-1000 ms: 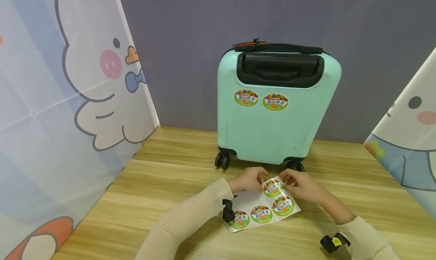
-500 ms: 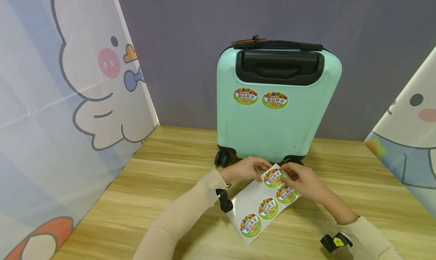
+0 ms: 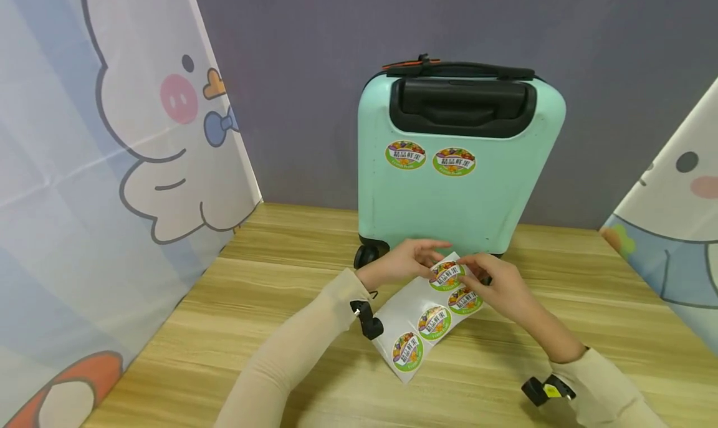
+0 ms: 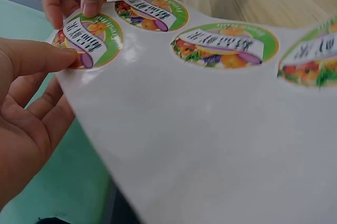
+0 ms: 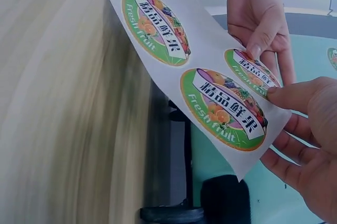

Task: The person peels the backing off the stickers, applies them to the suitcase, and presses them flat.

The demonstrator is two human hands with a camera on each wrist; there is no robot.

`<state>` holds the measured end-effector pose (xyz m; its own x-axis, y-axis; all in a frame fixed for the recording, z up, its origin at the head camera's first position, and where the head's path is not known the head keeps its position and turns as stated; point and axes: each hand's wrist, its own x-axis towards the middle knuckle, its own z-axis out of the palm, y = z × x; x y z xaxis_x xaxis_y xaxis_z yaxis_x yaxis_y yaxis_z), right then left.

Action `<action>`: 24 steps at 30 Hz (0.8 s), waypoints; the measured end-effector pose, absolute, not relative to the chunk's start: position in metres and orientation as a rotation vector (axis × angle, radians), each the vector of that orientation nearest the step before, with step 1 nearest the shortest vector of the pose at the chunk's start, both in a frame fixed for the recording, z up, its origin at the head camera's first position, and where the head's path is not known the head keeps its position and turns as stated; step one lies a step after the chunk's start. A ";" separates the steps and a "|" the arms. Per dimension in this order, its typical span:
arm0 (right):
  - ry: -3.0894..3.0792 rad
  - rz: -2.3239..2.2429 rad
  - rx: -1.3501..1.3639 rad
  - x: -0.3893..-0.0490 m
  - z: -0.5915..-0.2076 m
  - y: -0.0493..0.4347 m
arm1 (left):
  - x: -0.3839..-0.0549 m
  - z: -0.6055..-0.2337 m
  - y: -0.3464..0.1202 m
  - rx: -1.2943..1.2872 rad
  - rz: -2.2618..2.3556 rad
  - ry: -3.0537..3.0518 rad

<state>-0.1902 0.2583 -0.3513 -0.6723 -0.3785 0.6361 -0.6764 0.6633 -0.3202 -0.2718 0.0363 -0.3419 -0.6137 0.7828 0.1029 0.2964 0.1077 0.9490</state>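
Note:
A white sticker sheet [image 3: 395,306] bears several oval fruit stickers along one side, and the rest of its face is bare white. My left hand [image 3: 405,264] pinches its far end, the thumb lying on the edge of a sticker [image 4: 90,42] and the other fingers underneath. At the same end my right hand [image 3: 502,288] grips the sheet, thumb on top and fingers behind. The sheet slopes and bends slightly, raised at the far end. Just behind stands a mint-green suitcase [image 3: 432,210] with two similar stickers side by side below its black handle recess.
Under everything lies a wood-grain table [image 3: 303,241]. A grey wall [image 3: 291,91] rises behind the suitcase. Cartoon-printed sheets hang at the left [image 3: 151,191] and right. A black suitcase wheel [image 3: 367,255] shows behind my left hand.
Both hands have moved farther toward the suitcase with the sticker sheet. The sheet has turned, so its near end now points down toward me. The suitcase stays put.

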 end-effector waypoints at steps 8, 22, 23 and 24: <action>-2.258 0.681 0.799 -0.194 -0.344 0.253 | -0.272 -0.337 0.035 1.092 1.606 1.890; -2.103 0.610 0.847 -0.204 -0.330 0.248 | -0.271 -0.323 0.034 1.168 1.653 1.909; -2.096 0.607 0.848 -0.204 -0.329 0.247 | -0.271 -0.322 0.034 1.169 1.650 1.915; -2.094 0.604 0.842 -0.204 -0.328 0.247 | -0.271 -0.320 0.034 1.171 1.650 1.919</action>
<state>-0.2039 0.2469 -0.3282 -0.4733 -0.3607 0.8037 -0.7333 0.6668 -0.1326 -0.2709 0.0338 -0.3204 -0.5966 0.7647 0.2435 0.3553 -0.0204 0.9345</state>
